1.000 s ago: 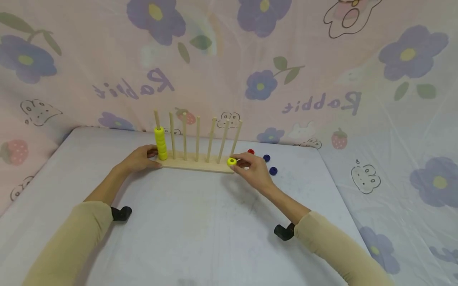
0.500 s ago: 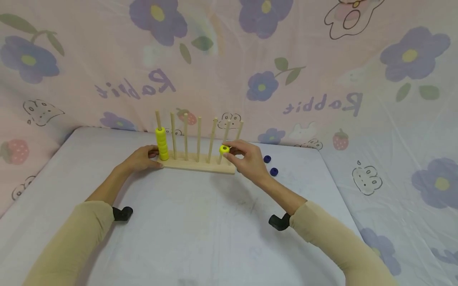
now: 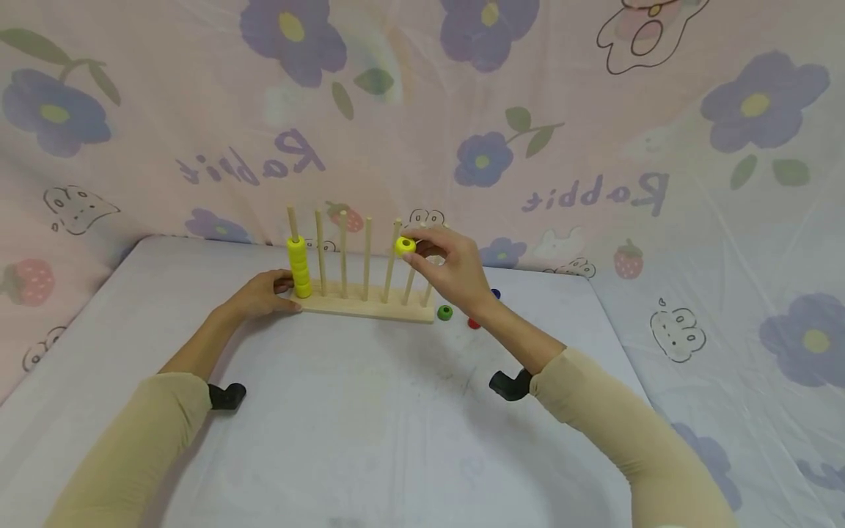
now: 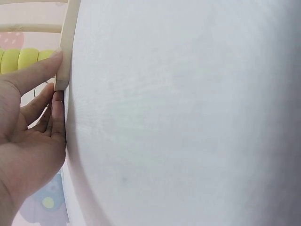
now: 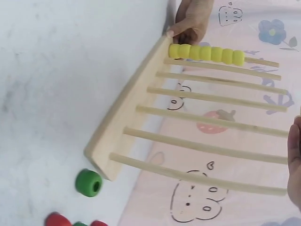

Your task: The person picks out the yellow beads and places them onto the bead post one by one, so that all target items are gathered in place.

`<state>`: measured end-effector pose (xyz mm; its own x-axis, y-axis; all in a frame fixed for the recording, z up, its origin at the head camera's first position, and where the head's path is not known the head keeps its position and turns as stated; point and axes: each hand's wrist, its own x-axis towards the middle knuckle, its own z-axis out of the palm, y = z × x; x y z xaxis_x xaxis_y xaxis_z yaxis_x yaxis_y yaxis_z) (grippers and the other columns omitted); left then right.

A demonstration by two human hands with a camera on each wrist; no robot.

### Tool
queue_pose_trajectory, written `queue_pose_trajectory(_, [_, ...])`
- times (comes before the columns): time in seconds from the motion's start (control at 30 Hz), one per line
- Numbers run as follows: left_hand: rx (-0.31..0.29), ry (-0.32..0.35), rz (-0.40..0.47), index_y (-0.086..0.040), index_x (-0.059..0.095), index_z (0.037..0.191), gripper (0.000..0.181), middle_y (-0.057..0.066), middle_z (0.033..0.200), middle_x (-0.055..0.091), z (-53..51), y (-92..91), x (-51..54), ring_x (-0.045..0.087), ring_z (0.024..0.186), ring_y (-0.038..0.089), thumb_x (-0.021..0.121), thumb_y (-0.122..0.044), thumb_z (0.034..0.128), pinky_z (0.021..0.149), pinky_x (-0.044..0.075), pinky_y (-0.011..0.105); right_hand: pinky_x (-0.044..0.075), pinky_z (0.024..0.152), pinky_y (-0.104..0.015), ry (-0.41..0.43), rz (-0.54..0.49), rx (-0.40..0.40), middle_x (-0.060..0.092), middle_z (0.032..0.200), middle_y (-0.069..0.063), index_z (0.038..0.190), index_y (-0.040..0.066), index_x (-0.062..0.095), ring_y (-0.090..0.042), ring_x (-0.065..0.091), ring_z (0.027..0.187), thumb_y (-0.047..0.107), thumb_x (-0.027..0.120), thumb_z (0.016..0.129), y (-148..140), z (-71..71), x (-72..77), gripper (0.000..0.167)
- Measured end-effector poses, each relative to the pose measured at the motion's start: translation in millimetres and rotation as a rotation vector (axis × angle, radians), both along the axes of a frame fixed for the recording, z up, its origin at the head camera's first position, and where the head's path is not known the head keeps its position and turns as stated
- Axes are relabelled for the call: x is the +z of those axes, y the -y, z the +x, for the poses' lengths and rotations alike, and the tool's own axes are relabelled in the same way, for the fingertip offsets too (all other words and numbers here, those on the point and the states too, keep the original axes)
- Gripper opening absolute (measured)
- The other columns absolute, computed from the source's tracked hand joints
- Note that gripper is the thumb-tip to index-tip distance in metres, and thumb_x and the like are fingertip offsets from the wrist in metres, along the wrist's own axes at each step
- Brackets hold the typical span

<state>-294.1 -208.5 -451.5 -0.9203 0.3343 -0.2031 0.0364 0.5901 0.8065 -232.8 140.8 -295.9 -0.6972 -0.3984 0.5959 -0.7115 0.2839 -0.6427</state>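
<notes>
A wooden peg rack (image 3: 370, 311) with a row of upright pegs stands toward the back of the table. Yellow beads (image 3: 299, 268) are stacked on its leftmost peg, and the other pegs are bare. My left hand (image 3: 259, 295) grips the rack's left end; in the left wrist view its thumb (image 4: 42, 68) lies against the base's edge. My right hand (image 3: 457, 270) pinches one yellow bead (image 3: 399, 250) between thumb and finger, raised in front of the pegs on the right side. That bead is out of the right wrist view, where only fingers (image 5: 295, 165) show at the edge.
Right of the rack lie a green bead (image 3: 445, 313), a red bead (image 3: 474, 323) and a dark blue bead (image 3: 496, 293), the latter two partly behind the right arm. The right wrist view cuts off more red and green beads (image 5: 57, 220). Patterned cloth (image 3: 396, 132) hangs behind the table.
My right hand has lifted the yellow bead up and to the left, from beside the rack's right end to near the upper part of the pegs. The left hand stays at the rack's end.
</notes>
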Motion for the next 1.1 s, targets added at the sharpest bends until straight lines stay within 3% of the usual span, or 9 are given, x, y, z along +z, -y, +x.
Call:
queue_pose_trajectory(0.1, [0.000,0.004,0.004,0.014,0.028,0.148,0.084,0.035,0.147,0.037,0.3,0.1,-0.6,0.037,0.136,0.048,0.078,-0.013,0.0863,0.116,0.031,0.055,0.060,0.079,-0.037,0.005,0.003,0.010,0.069,0.102,-0.024,0.111,-0.013,0.067,-0.033,0.068,0.086,-0.012,0.071,0.083,5,-2.1,8.8,0.028])
queue_pose_trajectory(0.4, [0.006,0.010,-0.001,0.014,0.028,0.148,0.083,0.035,0.147,0.037,1.0,-1.0,-3.8,0.038,0.136,0.047,0.078,-0.013,0.0866,0.116,0.031,0.054,0.059,0.080,-0.029,-0.005,0.028,0.035,0.071,0.104,-0.011,0.114,-0.002,0.069,-0.019,0.068,0.087,-0.001,0.075,0.085,13,-39.3,-0.4,0.029])
queue_pose_trajectory(0.73, [0.008,0.013,0.003,0.014,0.029,0.147,0.082,0.035,0.147,0.038,1.8,-0.3,-2.7,0.038,0.136,0.046,0.078,-0.012,0.0864,0.116,0.032,0.052,0.059,0.079,-0.025,-0.046,0.057,0.049,0.073,0.104,-0.005,0.114,0.003,0.071,-0.011,0.068,0.086,0.007,0.077,0.087,25,-55.8,12.2,0.028])
queue_pose_trajectory(1.1, [0.014,0.010,-0.015,0.012,0.031,0.147,0.080,0.033,0.146,0.040,-1.2,-0.4,0.7,0.039,0.136,0.045,0.077,-0.012,0.0864,0.116,0.031,0.052,0.058,0.077,-0.023,-0.017,0.064,0.031,0.073,0.106,-0.007,0.116,0.001,0.071,-0.010,0.068,0.086,0.008,0.078,0.086,50,-70.2,20.3,0.032])
